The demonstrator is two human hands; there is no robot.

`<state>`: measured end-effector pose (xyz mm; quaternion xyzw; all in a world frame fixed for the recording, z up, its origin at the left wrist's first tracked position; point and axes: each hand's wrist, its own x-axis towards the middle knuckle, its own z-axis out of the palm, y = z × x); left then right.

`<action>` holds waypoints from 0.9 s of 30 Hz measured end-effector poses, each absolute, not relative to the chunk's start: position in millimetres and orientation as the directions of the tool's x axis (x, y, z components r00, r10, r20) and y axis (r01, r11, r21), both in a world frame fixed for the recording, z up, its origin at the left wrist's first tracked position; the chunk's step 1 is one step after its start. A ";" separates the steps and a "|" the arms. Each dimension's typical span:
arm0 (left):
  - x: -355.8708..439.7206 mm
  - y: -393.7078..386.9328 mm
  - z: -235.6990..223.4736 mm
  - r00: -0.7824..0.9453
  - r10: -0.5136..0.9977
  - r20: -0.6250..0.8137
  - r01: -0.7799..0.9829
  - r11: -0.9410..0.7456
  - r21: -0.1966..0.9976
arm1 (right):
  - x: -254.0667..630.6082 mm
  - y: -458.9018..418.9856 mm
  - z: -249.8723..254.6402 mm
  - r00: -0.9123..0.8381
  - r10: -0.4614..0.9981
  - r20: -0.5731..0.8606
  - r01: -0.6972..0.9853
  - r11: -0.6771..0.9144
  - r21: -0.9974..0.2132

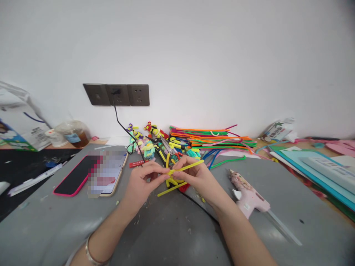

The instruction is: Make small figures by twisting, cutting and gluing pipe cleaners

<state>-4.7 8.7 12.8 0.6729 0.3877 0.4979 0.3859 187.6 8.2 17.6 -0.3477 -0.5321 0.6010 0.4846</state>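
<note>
Both hands meet over the middle of the grey mat. My left hand (pixel 146 179) pinches a yellow pipe cleaner (pixel 191 166) between thumb and fingertips. Close beside it, my right hand (pixel 194 177) is closed on the same pipe cleaner, whose free end sticks out to the upper right. More yellow pipe-cleaner pieces (pixel 172 190) show below and behind the fingers; whether they join the held one I cannot tell. Just beyond the hands lie scissors (pixel 168 147) and several small colourful pipe-cleaner figures (pixel 148 147).
A pink glue gun (pixel 248 195) with its glue stick lies to the right. Two phones, one red-cased (pixel 79 175), lie left. Bundled pipe cleaners (pixel 216 140) rest along the wall. A black cord (pixel 198 205) runs beneath my hands. Coloured sheets (pixel 305 168) are stacked far right.
</note>
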 end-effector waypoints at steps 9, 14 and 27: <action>-5.0 7.1 17.9 0.189 0.915 0.356 0.159 -0.386 0.908 | 187.8 7.4 18.6 -0.291 0.952 0.097 -0.238 0.026 -0.971; -6.3 7.7 15.0 0.196 0.903 0.381 0.150 -0.412 0.899 | 187.4 8.1 18.8 -0.297 0.950 0.092 -0.242 0.018 -0.970; -3.7 7.5 18.7 0.155 0.948 0.279 0.043 -0.288 0.957 | 188.6 7.0 18.4 -0.231 0.963 0.138 -0.244 0.080 -0.966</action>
